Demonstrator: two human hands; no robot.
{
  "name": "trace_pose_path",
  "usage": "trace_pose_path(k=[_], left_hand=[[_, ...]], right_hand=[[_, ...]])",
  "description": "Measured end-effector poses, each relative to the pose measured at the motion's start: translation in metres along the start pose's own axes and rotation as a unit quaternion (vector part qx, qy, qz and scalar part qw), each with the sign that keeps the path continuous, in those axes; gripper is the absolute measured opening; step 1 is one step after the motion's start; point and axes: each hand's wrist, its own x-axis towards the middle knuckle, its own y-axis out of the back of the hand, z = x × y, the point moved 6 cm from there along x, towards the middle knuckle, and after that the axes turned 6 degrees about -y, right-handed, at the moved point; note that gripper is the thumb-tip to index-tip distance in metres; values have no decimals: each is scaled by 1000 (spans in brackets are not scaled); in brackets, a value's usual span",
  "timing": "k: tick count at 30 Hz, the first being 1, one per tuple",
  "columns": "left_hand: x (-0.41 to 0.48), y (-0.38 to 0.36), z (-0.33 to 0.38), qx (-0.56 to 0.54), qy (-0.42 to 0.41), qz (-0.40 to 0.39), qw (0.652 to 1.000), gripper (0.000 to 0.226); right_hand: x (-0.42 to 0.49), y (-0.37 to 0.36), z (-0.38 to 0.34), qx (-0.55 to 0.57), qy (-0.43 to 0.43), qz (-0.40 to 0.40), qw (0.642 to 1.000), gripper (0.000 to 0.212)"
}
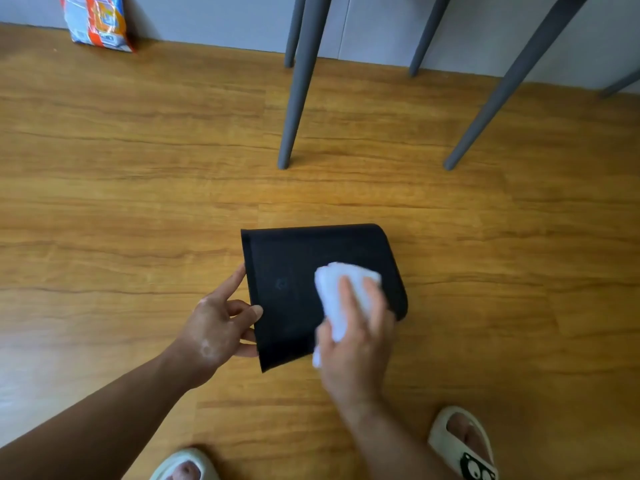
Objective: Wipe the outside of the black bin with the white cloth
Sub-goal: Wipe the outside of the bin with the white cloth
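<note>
The black bin (pixel 294 271) lies on its side on the wooden floor, its open rim facing left and its rounded base to the right. My left hand (pixel 216 327) grips the rim edge, thumb on the outer wall and fingers curled around the lip. My right hand (pixel 356 341) presses a bunched white cloth (pixel 341 289) flat against the bin's upward-facing side, near the base end. The cloth sticks out beyond my fingertips and below my palm.
Grey furniture legs (pixel 298 98) (pixel 512 84) stand on the floor just beyond the bin, with more legs behind them by the grey wall. A colourful plastic packet (pixel 97 22) leans at the far left wall. My feet in pale slippers (pixel 464 441) (pixel 183 465) are at the bottom.
</note>
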Motion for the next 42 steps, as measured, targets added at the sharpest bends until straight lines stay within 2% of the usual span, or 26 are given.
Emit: trace_pose_path(k=[3,6,11,14,16,18,20,23,26,32,42], left_hand=[[-1,3,2,41,-14,1,999,75],[-1,7,4,41,-15,-2,999,75],[-4,7,8,16,-13,-13,1000,75],[-14,7,7,19,-27,-22,999,74],[-28,2,-5,129,-49,-57,989,83],[-42,-8,-22,253,-79,-98,959,95],[-45,-13,-29,301,-110,-80,944,105],[-35,-10,-14,264,-126,-19,956,98],[-24,-2,7,177,-107,4,978,91],[0,16,63,-9,-71,6,997,66],[39,42,108,-44,-24,49,998,40]], right_hand=[[-41,-17,-53,-11,131,-72,989,71],[-29,-12,-44,-23,168,-99,981,68],[41,26,37,-24,0,-12,1000,60],[66,33,59,-13,-32,-9,999,59],[73,34,63,21,-60,-8,998,59],[74,34,65,55,-82,-9,995,58],[77,34,67,78,-98,-17,992,58],[84,38,71,134,-139,-25,981,57],[98,56,67,201,-164,5,966,56],[127,91,44,278,-131,25,951,55],[129,91,29,259,-87,-15,962,58]])
